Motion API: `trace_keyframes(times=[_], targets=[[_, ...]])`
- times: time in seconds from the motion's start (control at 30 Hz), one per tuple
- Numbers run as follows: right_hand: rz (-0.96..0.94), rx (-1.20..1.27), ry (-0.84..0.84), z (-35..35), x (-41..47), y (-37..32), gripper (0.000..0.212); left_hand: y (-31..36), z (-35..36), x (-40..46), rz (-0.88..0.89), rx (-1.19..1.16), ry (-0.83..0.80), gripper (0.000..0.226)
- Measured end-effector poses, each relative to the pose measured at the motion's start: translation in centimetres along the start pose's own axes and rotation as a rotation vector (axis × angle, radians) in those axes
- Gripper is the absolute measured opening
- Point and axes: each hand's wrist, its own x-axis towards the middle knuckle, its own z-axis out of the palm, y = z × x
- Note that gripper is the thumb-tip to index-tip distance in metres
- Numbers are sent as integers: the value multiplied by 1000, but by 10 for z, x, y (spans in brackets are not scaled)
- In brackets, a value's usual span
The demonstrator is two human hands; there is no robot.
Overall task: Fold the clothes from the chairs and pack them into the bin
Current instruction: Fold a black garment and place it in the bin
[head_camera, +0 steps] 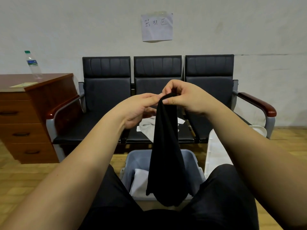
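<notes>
1. Pinching top edge of black garment [166, 146] with right hand [184, 98]; left hand [137, 110] touching same edge, grip there unclear.
2. Hanging lengthwise straight down, lower end inside bin [194, 165] beside folded white cloth [139, 181].
3. Remaining on middle chair [157, 77]: white garment [147, 127].
4. Open room above bin, between knees.
</notes>
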Motion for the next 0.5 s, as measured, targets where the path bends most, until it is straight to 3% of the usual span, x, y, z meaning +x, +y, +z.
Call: trace_keyframes(times=[0.13, 0.2, 0.37, 0.5], targets=[[36, -111, 48, -6, 9, 2, 18, -10, 2, -1, 52, 48, 325, 39], [54, -177, 68, -8, 17, 5, 20, -18, 10, -9, 102, 132, 412, 44], [108, -333, 99, -13, 36, 17, 28, -43, 22, -19, -1, 528, 307, 59], [137, -407, 135, -25, 41, 28, 33, -71, 6, -4, -168, 841, 293, 21]])
